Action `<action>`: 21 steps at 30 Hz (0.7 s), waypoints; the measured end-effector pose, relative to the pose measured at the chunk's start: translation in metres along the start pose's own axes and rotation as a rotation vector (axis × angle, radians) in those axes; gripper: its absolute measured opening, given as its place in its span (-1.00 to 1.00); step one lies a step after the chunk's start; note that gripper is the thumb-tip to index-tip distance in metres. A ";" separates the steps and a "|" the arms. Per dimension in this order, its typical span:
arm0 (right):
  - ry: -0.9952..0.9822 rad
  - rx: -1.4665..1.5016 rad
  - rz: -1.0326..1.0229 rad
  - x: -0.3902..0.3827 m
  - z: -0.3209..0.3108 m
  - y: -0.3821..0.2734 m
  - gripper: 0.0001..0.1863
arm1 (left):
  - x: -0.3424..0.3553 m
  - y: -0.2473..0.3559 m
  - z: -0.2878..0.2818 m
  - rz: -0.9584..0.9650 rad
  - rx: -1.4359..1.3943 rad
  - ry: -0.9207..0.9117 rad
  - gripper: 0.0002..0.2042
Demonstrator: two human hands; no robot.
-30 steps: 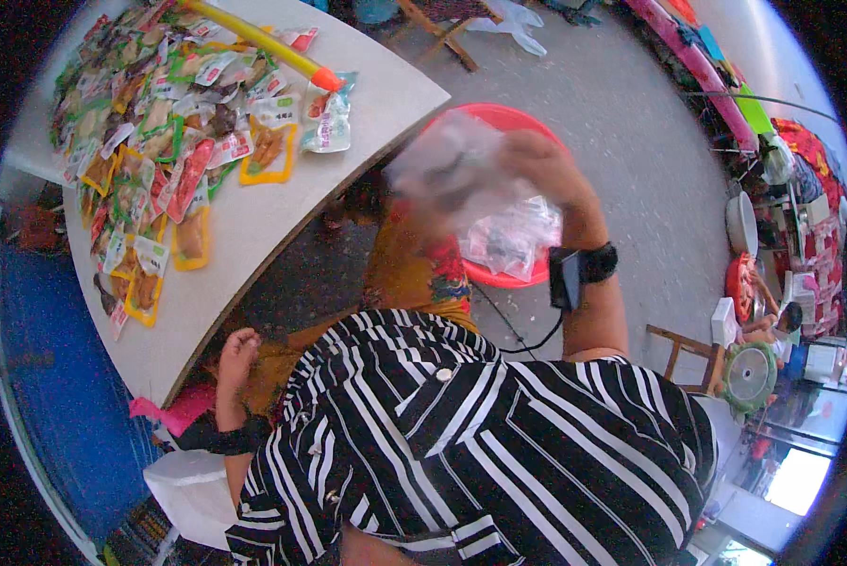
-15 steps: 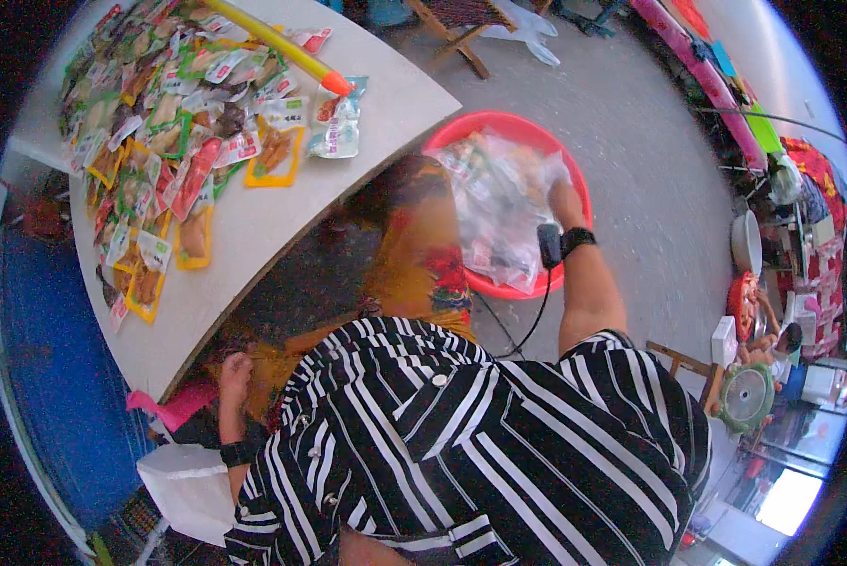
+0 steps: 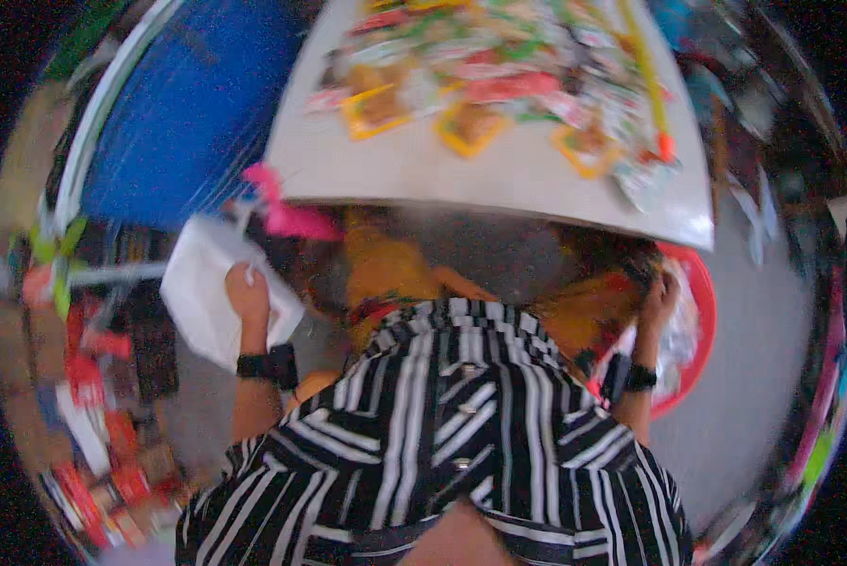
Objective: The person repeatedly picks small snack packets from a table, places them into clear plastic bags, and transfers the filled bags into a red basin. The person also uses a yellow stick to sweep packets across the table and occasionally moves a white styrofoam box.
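Note:
My left hand (image 3: 247,291) is over a white foam box (image 3: 195,274) to the left of my knees. Its fingers are smeared by motion, so whether they grip anything does not show. At the right, my right hand (image 3: 662,294) is above a red basin (image 3: 704,316) holding clear plastic packets (image 3: 680,330); its fingers are blurred too. Ahead stands a white table (image 3: 423,179) heaped with small sealed food packets (image 3: 508,85), some with yellow borders (image 3: 470,127). A yellow stick with an orange tip (image 3: 666,143) lies across the right part of the heap.
A pink cloth or plastic piece (image 3: 296,219) hangs by the table's near left corner. Beyond it is a blue surface (image 3: 197,104) with a pale rim. Red and white cartons (image 3: 102,415) are at the lower left. Grey floor (image 3: 754,396) lies right of the basin.
My view has swung left, so the table now lies straight ahead. My left hand has moved over the foam box. My right hand has drawn back toward the basin's table-side edge.

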State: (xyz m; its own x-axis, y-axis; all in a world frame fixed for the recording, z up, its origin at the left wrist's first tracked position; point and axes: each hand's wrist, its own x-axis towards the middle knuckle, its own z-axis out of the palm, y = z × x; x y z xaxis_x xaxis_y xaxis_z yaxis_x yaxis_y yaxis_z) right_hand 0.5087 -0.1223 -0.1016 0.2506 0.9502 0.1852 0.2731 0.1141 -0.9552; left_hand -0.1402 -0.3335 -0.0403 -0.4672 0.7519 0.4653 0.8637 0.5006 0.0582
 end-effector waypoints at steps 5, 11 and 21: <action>-0.086 -0.462 -0.474 -0.004 0.016 -0.021 -0.82 | -0.043 -0.066 -0.014 -0.255 0.210 -0.148 -0.59; -0.115 -0.502 -0.431 0.001 0.010 -0.016 -0.73 | -0.080 -0.129 0.010 -0.339 -0.032 -0.620 -0.59; -0.171 -0.574 -0.426 0.007 -0.005 0.008 -0.73 | -0.062 -0.115 -0.036 -0.346 -0.236 -0.908 -0.68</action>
State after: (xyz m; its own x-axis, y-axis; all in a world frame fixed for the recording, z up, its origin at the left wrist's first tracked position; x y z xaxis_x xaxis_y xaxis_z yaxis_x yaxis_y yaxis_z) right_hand 0.5174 -0.1160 -0.1069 -0.1215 0.8948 0.4297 0.7696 0.3583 -0.5285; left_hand -0.2033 -0.4533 -0.0438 -0.5823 0.6731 -0.4559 0.6223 0.7299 0.2828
